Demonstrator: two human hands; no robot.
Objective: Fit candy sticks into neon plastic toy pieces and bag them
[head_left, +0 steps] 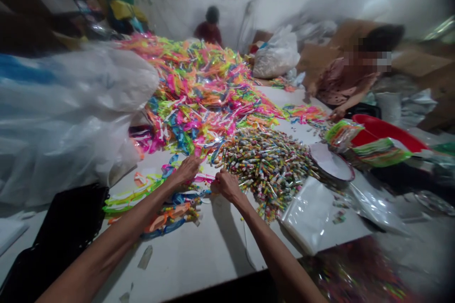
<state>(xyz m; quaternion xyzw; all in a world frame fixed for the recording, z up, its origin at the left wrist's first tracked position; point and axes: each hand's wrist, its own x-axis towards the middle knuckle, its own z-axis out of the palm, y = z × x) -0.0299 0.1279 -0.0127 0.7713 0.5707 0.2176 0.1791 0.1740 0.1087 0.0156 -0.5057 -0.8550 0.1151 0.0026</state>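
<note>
My left hand is at the near edge of a big heap of bright plastic strips, fingers curled; what they hold is hidden. Close to its right, my right hand is closed in a pinch at the end of a pink strip, which stretches between the two hands. Beside the right hand lies a pile of small wrapped cylinders, in mixed colours. Under and left of my left forearm are laid-out strips in green, orange and blue, some with a cylinder at the end.
A large clear plastic bag bulges on the left, above a black tray. Clear plastic sleeves, a round white lid and a red basin stand right. A co-worker handles strips across the table; another person is behind the heap.
</note>
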